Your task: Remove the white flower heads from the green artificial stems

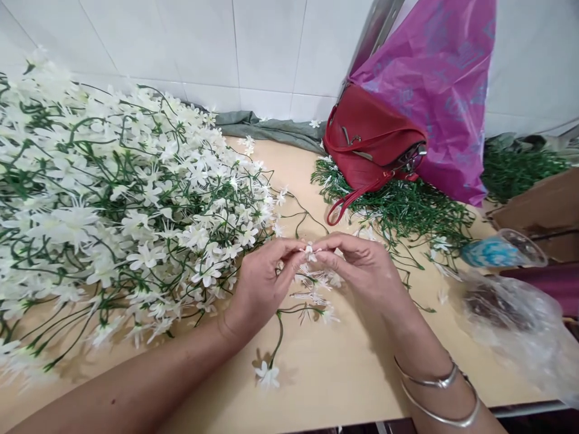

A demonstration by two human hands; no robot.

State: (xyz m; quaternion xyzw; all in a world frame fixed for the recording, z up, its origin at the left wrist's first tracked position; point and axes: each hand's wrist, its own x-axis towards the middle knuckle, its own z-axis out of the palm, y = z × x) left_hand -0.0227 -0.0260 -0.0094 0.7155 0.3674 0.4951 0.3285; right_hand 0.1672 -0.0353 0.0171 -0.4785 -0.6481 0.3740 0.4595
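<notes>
My left hand and my right hand meet above the middle of the tan table. Both pinch a small white artificial flower between their fingertips. The flower belongs to a green plastic sprig that hangs below my hands and lies on the table, with one loose bloom at its lower end. Two silver bangles circle my right wrist. A big heap of finished white flower sprigs lies just left of my left hand.
A red handbag rests on a pile of bare green stems at the back right, with a purple plastic bag behind it. A clear plastic bag, a blue-filled cup and a cardboard box sit at the right edge. Grey cloth lies by the tiled wall.
</notes>
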